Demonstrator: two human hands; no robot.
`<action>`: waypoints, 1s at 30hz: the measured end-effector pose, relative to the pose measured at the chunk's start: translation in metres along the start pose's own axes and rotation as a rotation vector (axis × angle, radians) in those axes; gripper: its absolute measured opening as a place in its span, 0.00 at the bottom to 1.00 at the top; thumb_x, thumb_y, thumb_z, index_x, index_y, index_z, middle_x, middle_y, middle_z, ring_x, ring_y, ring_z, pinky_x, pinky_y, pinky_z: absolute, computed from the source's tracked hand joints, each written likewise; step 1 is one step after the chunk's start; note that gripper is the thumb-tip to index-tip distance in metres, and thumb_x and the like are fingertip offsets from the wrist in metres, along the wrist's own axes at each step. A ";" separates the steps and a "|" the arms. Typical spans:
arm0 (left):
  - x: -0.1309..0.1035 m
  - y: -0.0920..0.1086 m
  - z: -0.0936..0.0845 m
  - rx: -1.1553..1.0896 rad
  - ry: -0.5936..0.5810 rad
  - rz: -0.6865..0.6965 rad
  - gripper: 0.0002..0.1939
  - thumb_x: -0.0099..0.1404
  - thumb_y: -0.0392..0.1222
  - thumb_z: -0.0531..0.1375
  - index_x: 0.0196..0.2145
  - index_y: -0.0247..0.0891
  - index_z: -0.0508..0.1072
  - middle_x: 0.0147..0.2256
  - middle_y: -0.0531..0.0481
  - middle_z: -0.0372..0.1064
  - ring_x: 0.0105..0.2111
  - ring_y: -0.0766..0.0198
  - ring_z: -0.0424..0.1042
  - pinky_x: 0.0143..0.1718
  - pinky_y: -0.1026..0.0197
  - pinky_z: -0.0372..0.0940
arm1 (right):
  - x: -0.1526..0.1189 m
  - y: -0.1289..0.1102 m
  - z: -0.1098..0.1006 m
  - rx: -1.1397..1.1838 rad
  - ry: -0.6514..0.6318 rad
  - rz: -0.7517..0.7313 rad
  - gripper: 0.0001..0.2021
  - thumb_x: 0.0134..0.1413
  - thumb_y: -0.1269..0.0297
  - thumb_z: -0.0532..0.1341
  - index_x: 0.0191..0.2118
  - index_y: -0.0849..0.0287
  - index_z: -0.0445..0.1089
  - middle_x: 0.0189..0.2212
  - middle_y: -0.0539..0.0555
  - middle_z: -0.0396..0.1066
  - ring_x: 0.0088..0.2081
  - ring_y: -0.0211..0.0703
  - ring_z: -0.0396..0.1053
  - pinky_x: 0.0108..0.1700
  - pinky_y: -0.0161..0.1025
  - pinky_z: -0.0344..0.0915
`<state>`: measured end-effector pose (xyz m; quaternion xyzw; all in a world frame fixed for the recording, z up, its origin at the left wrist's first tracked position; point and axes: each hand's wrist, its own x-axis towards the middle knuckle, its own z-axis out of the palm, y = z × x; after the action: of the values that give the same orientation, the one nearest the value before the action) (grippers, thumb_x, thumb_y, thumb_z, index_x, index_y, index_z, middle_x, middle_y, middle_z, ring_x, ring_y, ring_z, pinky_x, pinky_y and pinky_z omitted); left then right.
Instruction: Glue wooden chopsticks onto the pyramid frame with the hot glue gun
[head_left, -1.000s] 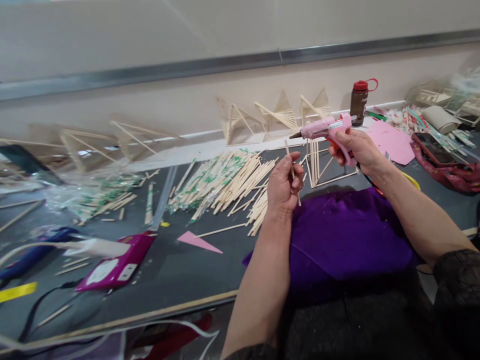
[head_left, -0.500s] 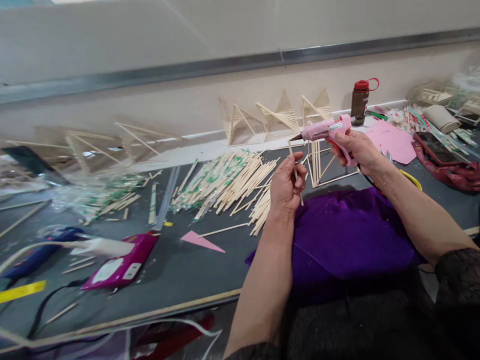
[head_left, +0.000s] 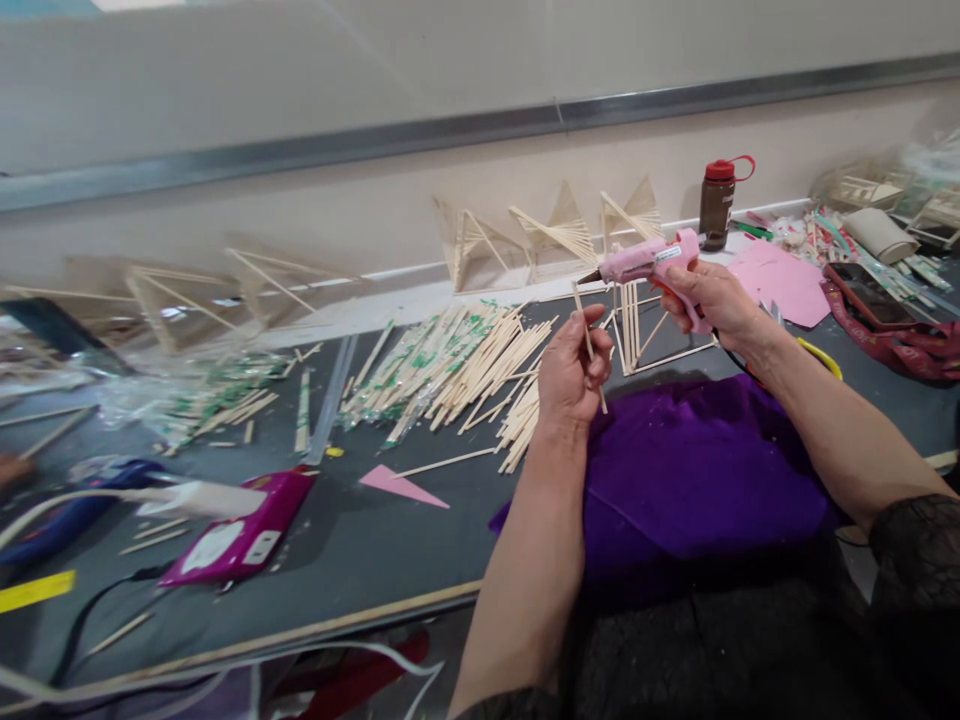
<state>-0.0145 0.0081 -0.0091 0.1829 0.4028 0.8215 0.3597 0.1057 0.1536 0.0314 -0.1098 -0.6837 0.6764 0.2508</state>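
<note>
Near the middle, my left hand (head_left: 571, 368) is closed on a thin wooden stick (head_left: 582, 320) held nearly upright. My right hand (head_left: 709, 295) is wrapped round the handle of a pink glue gun (head_left: 637, 259), whose dark nozzle points left, close to the stick's upper end. Whether they touch I cannot tell. Behind my hands stands a stick frame (head_left: 632, 325) on the dark table. A pile of loose sticks (head_left: 487, 370) lies left of my left hand. Purple cloth (head_left: 697, 480) lies below my hands.
Stick models (head_left: 555, 235) stand along the wall. A bottle (head_left: 718, 205), pink paper (head_left: 780, 280) and a phone (head_left: 874, 295) are at the right. A magenta power strip (head_left: 240, 530) with cables lies left. Part of another person's hand (head_left: 13, 470) shows at the left edge.
Part of another person's hand has appeared at the left edge. The view has shifted very slightly; my two hands keep nearly the same pose.
</note>
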 end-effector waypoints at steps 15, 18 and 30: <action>-0.001 -0.001 0.000 0.071 -0.002 0.008 0.11 0.69 0.45 0.61 0.33 0.37 0.79 0.19 0.57 0.67 0.10 0.78 0.52 0.10 0.72 0.43 | 0.000 0.001 -0.001 0.003 -0.004 -0.021 0.16 0.63 0.53 0.62 0.29 0.58 0.64 0.18 0.45 0.61 0.16 0.29 0.56 0.19 0.32 0.50; -0.001 0.000 0.001 0.080 -0.006 0.003 0.11 0.69 0.46 0.61 0.33 0.37 0.79 0.19 0.57 0.67 0.10 0.78 0.51 0.10 0.72 0.44 | 0.000 0.001 -0.001 -0.003 -0.003 -0.019 0.16 0.63 0.53 0.62 0.29 0.58 0.64 0.18 0.45 0.61 0.16 0.29 0.56 0.19 0.32 0.50; 0.000 -0.001 -0.001 0.081 -0.002 0.015 0.12 0.68 0.47 0.62 0.34 0.36 0.78 0.19 0.57 0.67 0.10 0.79 0.52 0.10 0.72 0.44 | -0.001 0.000 -0.002 -0.034 -0.018 -0.025 0.18 0.63 0.51 0.62 0.29 0.58 0.64 0.17 0.45 0.60 0.16 0.29 0.56 0.19 0.31 0.50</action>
<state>-0.0142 0.0077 -0.0102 0.2010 0.4340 0.8070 0.3464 0.1070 0.1548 0.0308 -0.0996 -0.6987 0.6624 0.2510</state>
